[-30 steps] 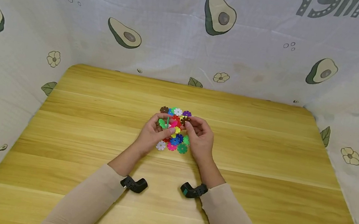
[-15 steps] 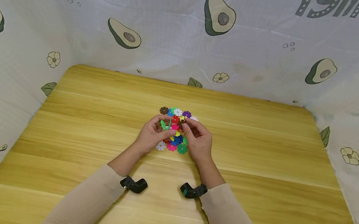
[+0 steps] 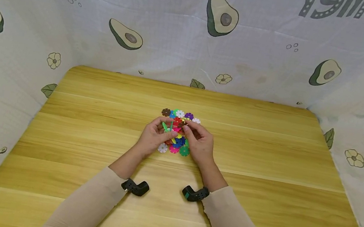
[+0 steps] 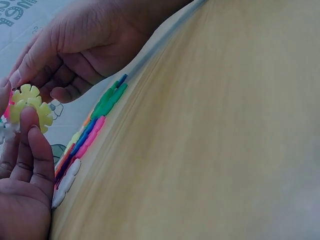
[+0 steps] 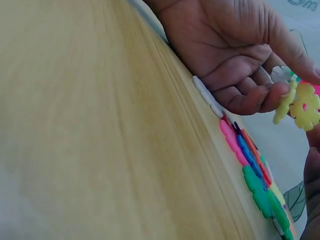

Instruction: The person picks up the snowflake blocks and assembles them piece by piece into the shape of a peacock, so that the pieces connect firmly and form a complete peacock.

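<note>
My left hand (image 3: 153,136) grips a small cluster of joined plastic snowflake discs above the table. In it I make out a green disc (image 3: 164,126), a pink one and yellow discs (image 4: 26,95); a white disc (image 5: 282,73) shows at its side. My right hand (image 3: 201,144) meets it from the other side, thumb and index finger pinching a brown snowflake disc (image 3: 182,124) against or close beside the cluster. Fingers hide the exact contact. Below and around both hands lie loose discs, among them a dark green disc (image 3: 184,151) and a white disc (image 4: 66,184).
The wooden table (image 3: 260,203) spreads around the hands. Behind them lie more loose discs, including a brown one (image 3: 166,112) and a purple disc (image 3: 189,115). A patterned cloth (image 3: 170,49) hangs at the back and sides. Each wrist carries a black camera band (image 3: 135,187).
My right hand has shifted slightly left, bringing the brown disc nearer to the cluster. The left hand has barely moved, and its cluster is turned a little.
</note>
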The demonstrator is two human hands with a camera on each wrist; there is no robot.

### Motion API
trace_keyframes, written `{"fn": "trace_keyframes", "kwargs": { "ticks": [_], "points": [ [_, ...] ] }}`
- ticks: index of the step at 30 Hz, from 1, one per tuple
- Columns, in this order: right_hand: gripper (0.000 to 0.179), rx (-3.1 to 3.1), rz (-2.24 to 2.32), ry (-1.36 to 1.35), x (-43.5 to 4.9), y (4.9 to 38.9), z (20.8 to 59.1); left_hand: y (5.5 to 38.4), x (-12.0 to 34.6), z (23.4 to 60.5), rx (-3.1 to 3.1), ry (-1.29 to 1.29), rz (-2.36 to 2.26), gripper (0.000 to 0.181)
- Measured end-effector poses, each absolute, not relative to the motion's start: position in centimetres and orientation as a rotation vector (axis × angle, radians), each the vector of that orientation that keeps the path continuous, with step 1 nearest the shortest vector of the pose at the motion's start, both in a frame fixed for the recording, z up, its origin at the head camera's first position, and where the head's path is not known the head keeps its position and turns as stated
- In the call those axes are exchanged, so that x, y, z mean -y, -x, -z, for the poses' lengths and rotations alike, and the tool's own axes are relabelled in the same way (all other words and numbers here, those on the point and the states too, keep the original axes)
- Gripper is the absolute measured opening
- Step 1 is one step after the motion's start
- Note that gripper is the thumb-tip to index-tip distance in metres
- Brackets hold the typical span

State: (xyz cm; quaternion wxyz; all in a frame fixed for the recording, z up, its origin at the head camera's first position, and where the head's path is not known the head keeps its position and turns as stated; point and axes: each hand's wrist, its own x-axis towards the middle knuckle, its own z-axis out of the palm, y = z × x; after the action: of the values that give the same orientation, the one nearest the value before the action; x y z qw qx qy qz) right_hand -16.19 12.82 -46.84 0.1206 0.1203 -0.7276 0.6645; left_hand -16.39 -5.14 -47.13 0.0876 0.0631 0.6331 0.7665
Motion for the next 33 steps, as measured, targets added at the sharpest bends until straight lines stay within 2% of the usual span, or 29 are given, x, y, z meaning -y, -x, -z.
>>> {"fn": "trace_keyframes", "kwargs": {
  "ticks": [6,10,15,20,33],
  "points": [
    [0.029,2.361,-1.721,-0.292,-13.4,16.4,46.9,16.4,5.2,47.2,-1.844,-0.153,-2.33,0.039],
    [0.021,2.661,-1.337,-0.412,-13.9,16.7,47.0,16.5,5.3,47.2,-1.764,-0.13,-2.422,0.036],
    [0.029,2.828,-0.973,-0.571,-14.0,16.7,47.0,16.6,5.3,47.1,-1.709,-0.115,-2.476,0.045],
    [0.03,2.887,-0.924,-0.562,-14.0,16.7,47.0,16.6,5.3,47.2,-1.682,-0.112,-2.498,0.052],
    [0.03,2.897,-0.937,-0.56,-13.9,16.7,46.9,16.6,5.3,47.1,-1.68,-0.1,-2.508,0.044]
  ]
}}
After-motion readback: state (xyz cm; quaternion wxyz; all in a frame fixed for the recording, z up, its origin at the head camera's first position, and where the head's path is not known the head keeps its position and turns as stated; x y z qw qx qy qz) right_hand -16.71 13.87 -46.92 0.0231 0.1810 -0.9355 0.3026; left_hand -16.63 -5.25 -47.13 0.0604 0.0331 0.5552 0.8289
